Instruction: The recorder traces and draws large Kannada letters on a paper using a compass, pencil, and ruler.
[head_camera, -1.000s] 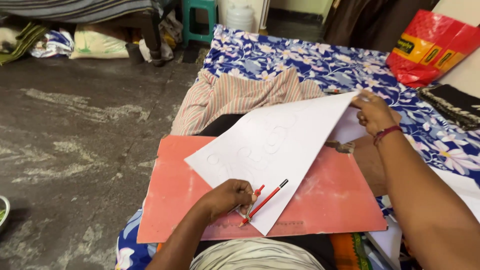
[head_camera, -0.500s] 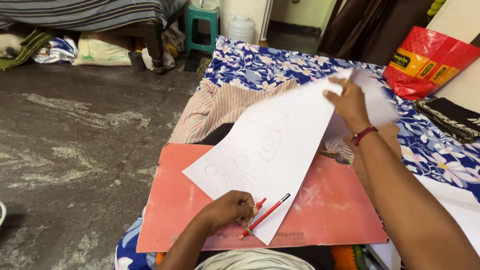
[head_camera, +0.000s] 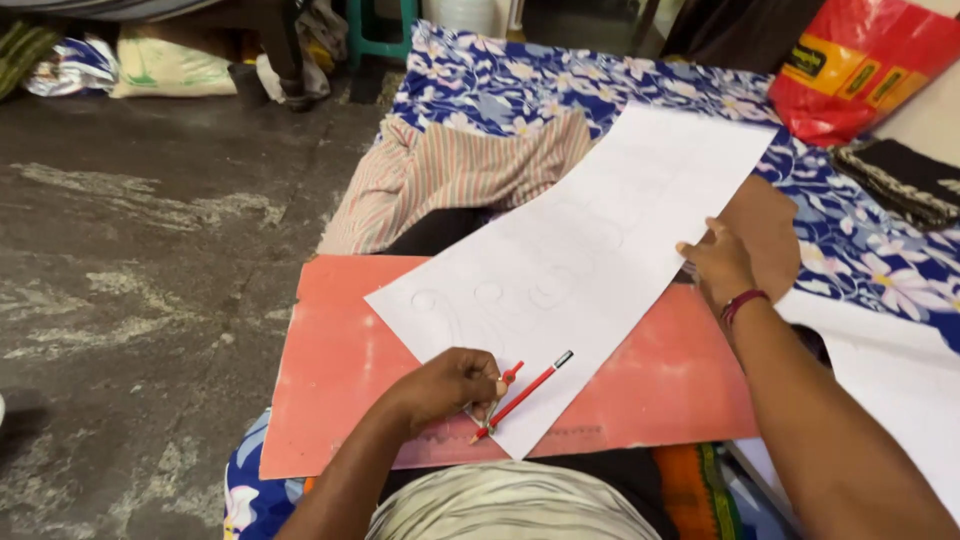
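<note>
The left hand (head_camera: 450, 385) grips a red pencil (head_camera: 522, 396) on the white paper (head_camera: 590, 270); the right hand (head_camera: 722, 265) presses flat, fingers spread, on the paper's edge over a pink board (head_camera: 340, 370).

The right hand (head_camera: 722, 262) has lowered the lifted white paper sheet (head_camera: 590, 260) flat onto the red board (head_camera: 340, 370).

The light around me is soft and fairly dim, indoor daylight with no hard beam. My white paper sheet (head_camera: 590, 270) is the brightest thing, evenly lit and free of glare, its faint pencil lines barely readable. My left hand (head_camera: 450, 385) casts only a weak shadow. The far left corner sinks into darkness. The grey floor (head_camera: 150, 270) looks slightly soft, and edges bend a little.
</note>
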